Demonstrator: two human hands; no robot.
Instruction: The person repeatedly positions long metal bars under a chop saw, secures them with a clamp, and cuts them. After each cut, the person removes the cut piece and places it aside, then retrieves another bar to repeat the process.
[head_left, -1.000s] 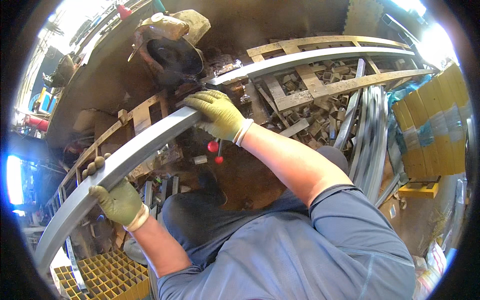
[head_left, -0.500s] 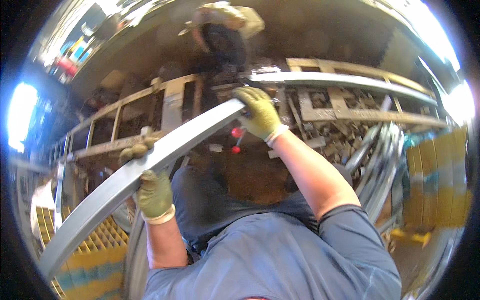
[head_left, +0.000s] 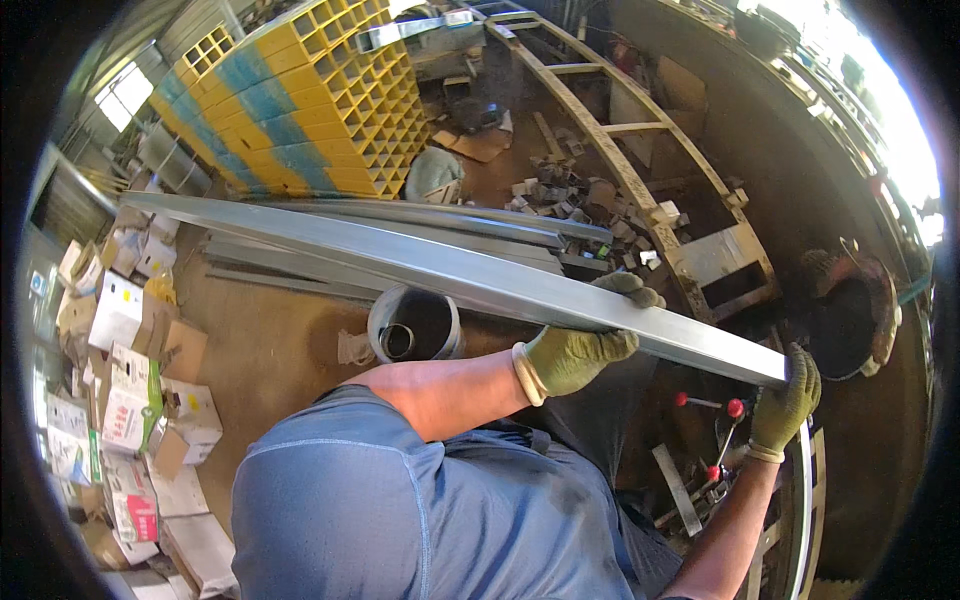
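Observation:
A long, grey metal square tube (head_left: 440, 262) stretches from the far left to its cut end at the right. Wrapped round it near that end is my left hand (head_left: 580, 360), in an olive work glove with a pale cuff; its thumb lies on the near side and its fingertips show over the far side. My right hand (head_left: 785, 405), gloved alike, is closed on the very end of the tube, fingers over the cut edge. Just below the tube, between my hands and body, stands a lever handle with red knobs (head_left: 737, 408).
More metal tubes (head_left: 500, 222) lie beyond the held one, with a bucket (head_left: 450, 345) on the near side. A yellow crate stack (head_left: 310, 110) stands behind. Cardboard boxes (head_left: 130, 400) pile up at left; a wooden frame (head_left: 655, 215) runs past offcuts. Another person (head_left: 880, 310) is at right.
My view has swung to the left, bringing the yellow stack, boxes and bucket into sight. Both hands remain on the tube, which now crosses the picture farther to the right.

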